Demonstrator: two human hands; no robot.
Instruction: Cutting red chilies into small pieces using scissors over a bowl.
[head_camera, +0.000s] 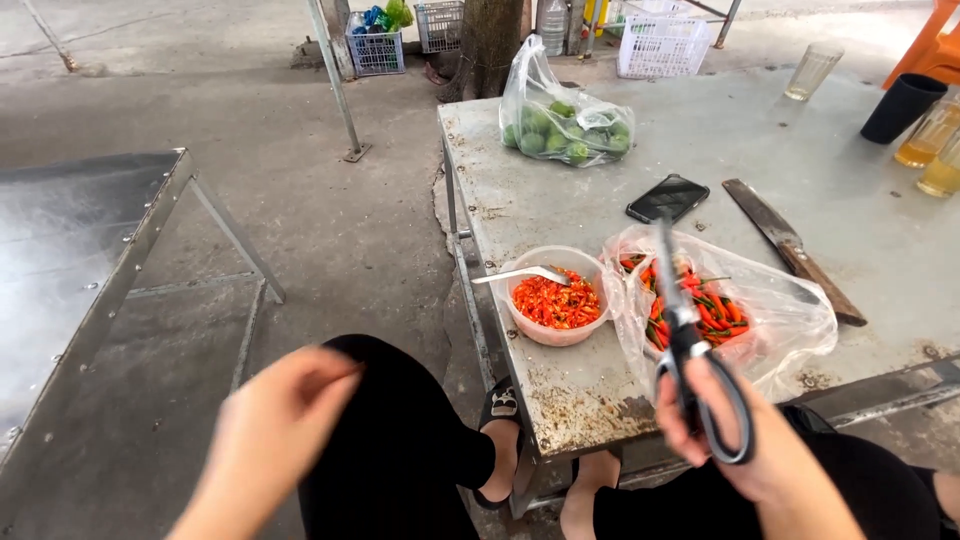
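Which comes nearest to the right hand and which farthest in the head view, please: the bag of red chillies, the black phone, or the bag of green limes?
From the right hand, which holds scissors:
1. Bag of red chillies, just beyond the hand at the table's near edge.
2. Black phone, mid-table, farther back.
3. Bag of green limes, at the table's far left corner.

At lower right, the right hand holds scissors with black handles and grey blades, over a clear bag of red chillies with green stems; just left, a pale pink bowl holds chopped red-orange chilli and a white spoon. The tabletop is dull grey, rust-speckled at its near edge, and carries a clear bag of green limes, a black phone, a cleaver with brown handle, a black cup and glasses of amber drink. The trousers at bottom are black.
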